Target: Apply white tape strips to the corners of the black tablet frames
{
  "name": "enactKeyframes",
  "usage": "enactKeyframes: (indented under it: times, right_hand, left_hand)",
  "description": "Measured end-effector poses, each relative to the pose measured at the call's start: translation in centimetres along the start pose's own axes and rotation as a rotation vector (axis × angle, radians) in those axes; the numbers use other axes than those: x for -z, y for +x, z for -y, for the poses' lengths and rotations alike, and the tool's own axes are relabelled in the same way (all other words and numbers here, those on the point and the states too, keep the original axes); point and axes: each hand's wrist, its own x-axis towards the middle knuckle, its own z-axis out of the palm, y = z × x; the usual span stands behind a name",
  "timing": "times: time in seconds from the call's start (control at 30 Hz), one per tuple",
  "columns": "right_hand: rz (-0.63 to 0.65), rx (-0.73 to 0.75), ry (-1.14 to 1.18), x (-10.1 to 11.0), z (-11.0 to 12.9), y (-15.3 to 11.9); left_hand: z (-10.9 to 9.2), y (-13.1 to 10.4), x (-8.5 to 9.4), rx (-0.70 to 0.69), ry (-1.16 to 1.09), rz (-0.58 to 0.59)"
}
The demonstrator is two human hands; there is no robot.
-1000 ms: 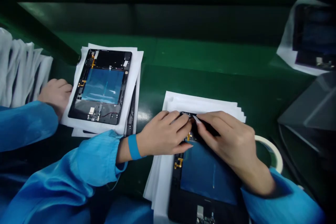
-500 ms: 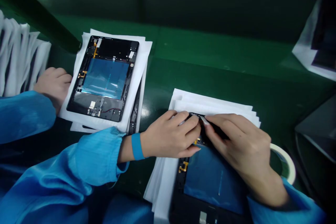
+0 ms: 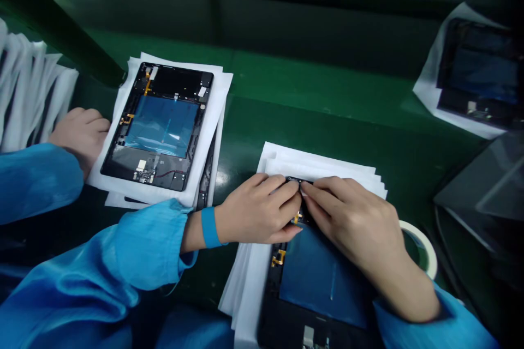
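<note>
An opened tablet (image 3: pixel 270 305) with a blue-filmed battery (image 3: pixel 315 278) lies on a stack of white sheets (image 3: pixel 245 283) in front of me. My left hand (image 3: pixel 262 210), with a blue wristband, is curled over its upper left corner; the fingertips are partly hidden, so I cannot tell what they grip. Beside it, my right hand (image 3: pixel 356 223) is closed in a pinch at the tablet's top edge. Between thumb and forefinger shows the end of a small white strip (image 3: pixel 303 192). Both hands meet at this edge and cover much of the tablet's top.
Another opened tablet (image 3: pixel 164 125) rests on white sheets at left, beside a co-worker's hand (image 3: pixel 82 133). White sheets (image 3: pixel 28 87) stand upright at far left. A tape roll (image 3: pixel 428 253) lies right of my right hand. A third tablet (image 3: pixel 483 71) is at upper right, and a green post (image 3: pixel 69 27) slants at upper left.
The view has shifted right, showing more of the tablet at upper right. My right hand has come closer to my left, and less of the white strip shows.
</note>
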Motion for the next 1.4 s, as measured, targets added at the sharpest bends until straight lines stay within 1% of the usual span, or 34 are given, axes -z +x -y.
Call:
enactKeyframes:
  times: [0.1, 0.17, 0.37, 0.5, 0.57, 0.6, 0.67, 0.7, 0.73, 0.77, 0.8, 0.83, 0.87, 0.93, 0.97, 1.03, 1.13, 1.23, 1.4]
  right_hand:
    - [0.069, 0.051, -0.067, 0.5, 0.3, 0.4]
    - [0.116, 0.058, -0.108, 0.8, 0.6, 0.5]
    - [0.257, -0.056, -0.098, 1.2, 2.0, 0.9]
    - [0.294, -0.096, -0.122, 1.4, 2.3, 0.4]
    - [0.248, -0.091, -0.087, 2.1, 2.6, -0.8]
    - [0.201, -0.079, -0.042, 2.6, 2.7, -1.8]
    - [0.054, -0.070, 0.056, 3.9, 2.5, -4.7]
    - [-0.036, -0.093, 0.074, 4.6, 2.1, -6.5]
    - [-0.133, -0.153, 0.033, 5.3, 1.5, -8.6]
    - [-0.227, -0.251, -0.071, 6.0, 0.7, -10.7]
    - [-0.318, -0.356, -0.232, 6.5, -0.3, -12.8]
    - [-0.377, -0.468, -0.430, 7.0, -1.3, -14.7]
    - [-0.434, -0.523, -0.599, 7.3, -2.4, -16.4]
    - [-0.456, -0.578, -0.781, 7.5, -4.0, -18.5]
    - [-0.434, -0.588, -0.798, 7.3, -4.6, -18.9]
    - [-0.350, -0.612, -0.741, 6.5, -5.4, -18.6]
    - [-0.270, -0.635, -0.651, 5.0, -6.1, -16.6]
    - [-0.265, -0.672, -0.612, 4.1, -6.6, -15.3]
    - [-0.254, -0.712, -0.545, 3.9, -6.8, -15.5]
  left_hand:
    - [0.2, 0.1, -0.1, 0.017, -0.015, -0.002]
    - [0.4, 0.2, -0.1, 0.021, -0.022, -0.013]
    - [0.8, 0.5, 0.2, -0.004, -0.013, -0.023]
    - [1.5, 1.0, 0.3, -0.029, -0.001, -0.012]
    - [1.7, 1.3, 0.3, -0.047, 0.011, 0.013]
    - [1.7, 1.3, 0.4, -0.055, 0.018, 0.024]
    - [1.7, 1.4, 0.4, -0.068, 0.036, 0.041]
    - [1.7, 1.4, 0.5, -0.071, 0.043, 0.048]
    - [1.7, 1.4, 0.5, -0.073, 0.050, 0.055]
    - [1.8, 1.5, 0.5, -0.075, 0.055, 0.059]
    - [1.8, 1.5, 0.5, -0.077, 0.059, 0.061]
    - [1.8, 1.5, 0.4, -0.079, 0.062, 0.058]
    - [1.8, 1.6, 0.4, -0.083, 0.063, 0.054]
    - [1.8, 1.7, 0.4, -0.089, 0.064, 0.045]
    - [1.8, 1.7, 0.4, -0.090, 0.065, 0.042]
    - [1.7, 1.7, 0.4, -0.083, 0.066, 0.039]
    - [1.7, 1.7, 0.5, -0.068, 0.075, 0.039]
    - [1.6, 1.5, 0.5, -0.060, 0.073, 0.043]
    - [1.6, 1.5, 0.6, -0.035, 0.029, 0.064]
